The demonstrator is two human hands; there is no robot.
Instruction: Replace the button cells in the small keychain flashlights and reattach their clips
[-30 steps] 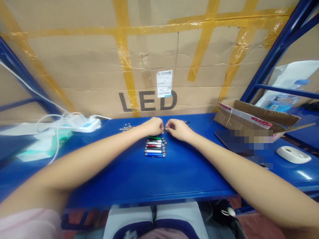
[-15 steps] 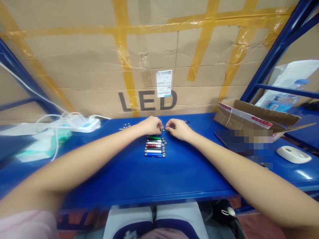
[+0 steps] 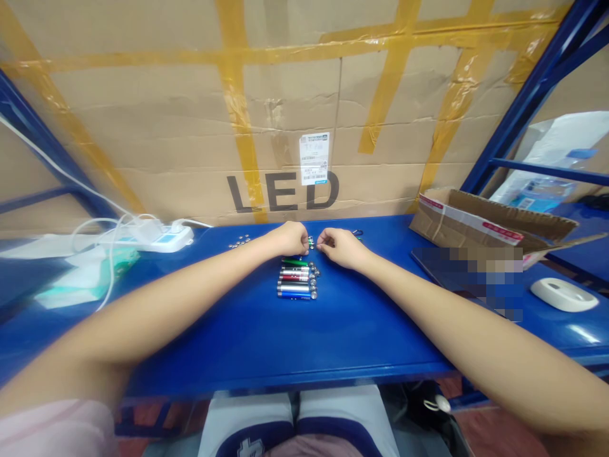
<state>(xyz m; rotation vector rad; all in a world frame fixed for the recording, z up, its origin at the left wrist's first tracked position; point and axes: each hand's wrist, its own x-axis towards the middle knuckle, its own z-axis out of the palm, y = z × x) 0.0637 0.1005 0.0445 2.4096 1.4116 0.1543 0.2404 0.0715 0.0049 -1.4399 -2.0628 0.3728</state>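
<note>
Over the far part of the table, my left hand (image 3: 294, 238) is closed, its fingertips curled around something I cannot make out. My right hand (image 3: 339, 246) faces it in a pinch; anything between thumb and finger is too small to name. Small shiny metal and greenish bits (image 3: 311, 243) show in the narrow gap between both hands. Just below them lies a row of pen-sized metal flashlights, among them a green flashlight (image 3: 295, 263), a red flashlight (image 3: 294, 277) and a blue flashlight (image 3: 295, 295). Several small silver discs like button cells (image 3: 240, 242) lie scattered left of my left hand.
A blue table (image 3: 285, 343) carries a white power strip (image 3: 176, 239) with cables and a green-white packet (image 3: 90, 279) at left. On the right are an open cardboard box (image 3: 469, 219) and a white mouse (image 3: 564, 295). A dark clip (image 3: 358, 233) lies behind my right hand.
Both hands stay almost in place, fingers still closed. A little more of the greenish, shiny bits shows in the gap between them. The flashlights have not moved.
</note>
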